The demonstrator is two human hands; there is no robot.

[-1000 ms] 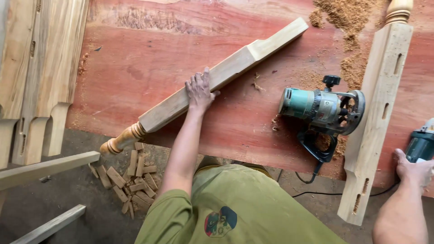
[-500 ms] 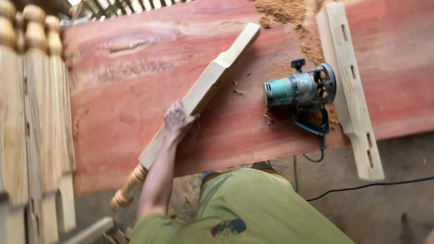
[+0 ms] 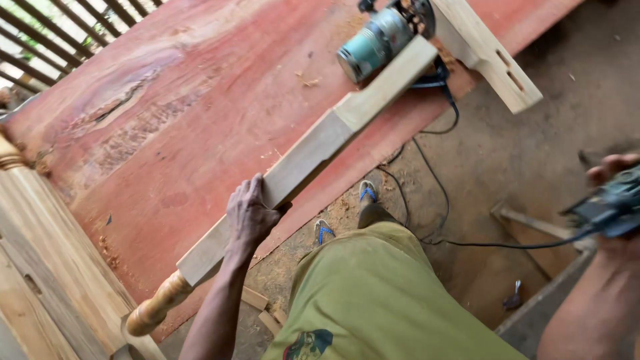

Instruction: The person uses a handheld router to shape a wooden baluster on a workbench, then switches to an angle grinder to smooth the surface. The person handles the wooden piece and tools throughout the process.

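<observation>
Table leg (image 3: 313, 150) lies slantwise over the worktop's (image 3: 200, 100) near edge, left hand (image 3: 250, 215) fingers clamped around it; right hand (image 3: 617, 200) grips a power tool (image 3: 610, 203). One-handed, the overhanging leg could tip off.

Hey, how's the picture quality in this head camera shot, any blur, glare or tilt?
Head view: soft daylight, no hard glare on the red slab; frame is strongly tilted; the left hand on the turned wooden post is fairly sharp; the right hand with its power tool at the edge is motion-blurred.
</observation>
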